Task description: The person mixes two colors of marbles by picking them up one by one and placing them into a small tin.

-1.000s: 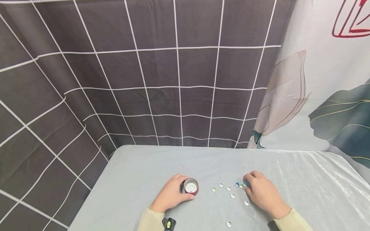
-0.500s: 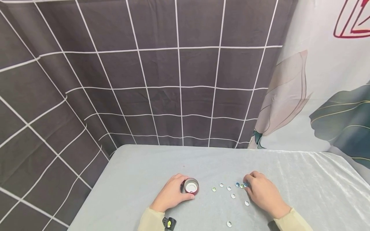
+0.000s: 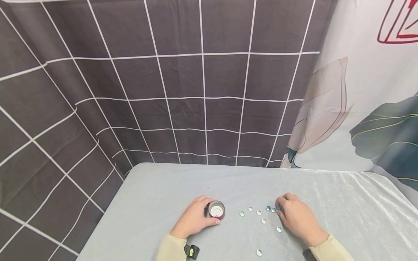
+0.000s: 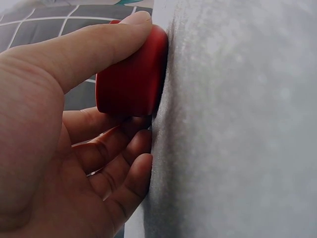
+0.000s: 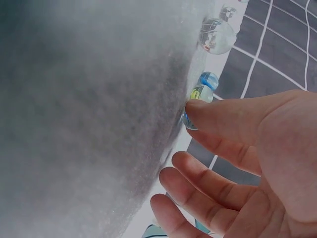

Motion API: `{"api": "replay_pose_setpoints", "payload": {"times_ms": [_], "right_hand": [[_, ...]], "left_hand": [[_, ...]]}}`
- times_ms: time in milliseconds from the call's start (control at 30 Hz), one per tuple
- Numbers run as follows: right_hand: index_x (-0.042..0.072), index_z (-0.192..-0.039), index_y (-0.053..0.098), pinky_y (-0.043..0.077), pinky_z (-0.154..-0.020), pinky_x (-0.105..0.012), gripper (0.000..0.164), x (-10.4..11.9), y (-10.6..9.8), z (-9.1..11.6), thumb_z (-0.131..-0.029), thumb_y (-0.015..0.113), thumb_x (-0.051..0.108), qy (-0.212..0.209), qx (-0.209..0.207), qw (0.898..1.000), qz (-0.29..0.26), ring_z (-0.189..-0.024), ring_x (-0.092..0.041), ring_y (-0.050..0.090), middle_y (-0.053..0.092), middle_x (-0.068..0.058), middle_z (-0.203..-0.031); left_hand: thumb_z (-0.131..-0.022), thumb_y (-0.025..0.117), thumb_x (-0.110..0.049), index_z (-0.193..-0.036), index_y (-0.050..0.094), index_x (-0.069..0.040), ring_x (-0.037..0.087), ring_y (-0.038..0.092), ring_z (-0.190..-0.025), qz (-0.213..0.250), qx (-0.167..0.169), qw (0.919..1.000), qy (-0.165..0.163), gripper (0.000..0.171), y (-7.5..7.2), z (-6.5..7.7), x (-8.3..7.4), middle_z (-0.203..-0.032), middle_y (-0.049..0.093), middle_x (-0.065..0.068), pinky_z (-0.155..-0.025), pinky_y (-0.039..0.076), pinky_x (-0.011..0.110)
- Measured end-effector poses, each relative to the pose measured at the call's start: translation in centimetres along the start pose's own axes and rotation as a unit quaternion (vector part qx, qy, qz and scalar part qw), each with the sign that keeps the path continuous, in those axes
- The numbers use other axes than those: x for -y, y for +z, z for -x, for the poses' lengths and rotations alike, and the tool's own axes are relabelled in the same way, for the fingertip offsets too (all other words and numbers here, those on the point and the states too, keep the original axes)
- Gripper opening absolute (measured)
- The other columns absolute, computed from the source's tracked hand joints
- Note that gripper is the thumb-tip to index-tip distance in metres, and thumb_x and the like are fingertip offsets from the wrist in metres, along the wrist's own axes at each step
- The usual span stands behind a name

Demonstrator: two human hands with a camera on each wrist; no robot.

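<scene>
Left hand (image 3: 192, 219): curled round short, round, red open-topped container (image 4: 131, 82), thumb along near side; container upright on pale grey cloth-covered table (image 3: 156, 195).
Container interior: pale bottom in head view; no marble made out inside; small mark at near inner edge, too small to identify.
Right hand (image 3: 298, 219): narrow, pinching blue-tinted clear glass marble (image 5: 188, 122) between thumb and forefinger, low at table; remaining fingers loosely bent.
Marble row: pinched one at right end, then green-tinted clear glass marble (image 3: 273, 210), then second blue-tinted glass marble (image 3: 268, 208); close set, touching or not unclear.
Loose marbles: five colourless glass marbles (image 3: 263, 221), one well apart toward the person; also lone green-tinted marble (image 3: 242, 214), nearest to container.
Row progress, judged from layout: three apparently lined up; end one not yet released.
Outside row: six, apparently unsorted; probably early on.
</scene>
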State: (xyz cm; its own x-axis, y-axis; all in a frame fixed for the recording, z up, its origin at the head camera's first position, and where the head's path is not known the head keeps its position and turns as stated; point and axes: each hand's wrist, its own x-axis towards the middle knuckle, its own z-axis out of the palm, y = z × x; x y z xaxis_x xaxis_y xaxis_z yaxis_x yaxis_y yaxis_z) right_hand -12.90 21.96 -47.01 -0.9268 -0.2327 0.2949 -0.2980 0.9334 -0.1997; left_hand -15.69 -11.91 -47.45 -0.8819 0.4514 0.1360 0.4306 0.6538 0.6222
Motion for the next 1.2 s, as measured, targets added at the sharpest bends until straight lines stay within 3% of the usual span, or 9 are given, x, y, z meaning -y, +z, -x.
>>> {"api": "replay_pose_setpoints", "payload": {"times_ms": [600,900,1200], "right_hand": [[0.011,-0.084,0.067,0.053,-0.060,-0.042,0.017,0.14,-0.48,-0.12,-0.077,0.083,0.010,0.027,0.022,0.999,-0.009,-0.070,-0.018,0.057,0.057,0.001,-0.077],[0.011,-0.083,0.066,0.052,-0.058,-0.042,0.019,0.24,-0.46,0.04,-0.076,0.083,0.010,0.023,0.012,1.000,-0.011,-0.069,-0.017,0.057,0.056,0.002,-0.076],[0.011,-0.087,0.068,0.055,-0.066,-0.045,0.018,0.64,-0.65,-0.29,-0.077,0.083,0.011,0.027,0.001,0.999,-0.033,-0.075,-0.021,0.063,0.060,0.001,-0.081]], "left_hand": [[-0.076,0.087,-0.037,-0.122,0.068,-0.008,0.015,0.059,-0.106,0.001,0.001,1.0000,0.003,0.057,0.05,-0.10,0.26,-0.109,0.065,-0.003,-0.098,0.048,0.037],[-0.076,0.087,-0.036,-0.122,0.068,-0.008,0.015,0.059,-0.106,0.000,0.006,1.0000,0.000,0.057,-0.06,-0.04,-0.02,-0.108,0.065,-0.004,-0.098,0.048,0.037],[-0.076,0.087,-0.037,-0.123,0.068,-0.008,0.015,0.059,-0.107,0.003,0.004,1.0000,0.001,0.058,0.00,-0.07,0.21,-0.110,0.065,-0.003,-0.099,0.048,0.037]]}}
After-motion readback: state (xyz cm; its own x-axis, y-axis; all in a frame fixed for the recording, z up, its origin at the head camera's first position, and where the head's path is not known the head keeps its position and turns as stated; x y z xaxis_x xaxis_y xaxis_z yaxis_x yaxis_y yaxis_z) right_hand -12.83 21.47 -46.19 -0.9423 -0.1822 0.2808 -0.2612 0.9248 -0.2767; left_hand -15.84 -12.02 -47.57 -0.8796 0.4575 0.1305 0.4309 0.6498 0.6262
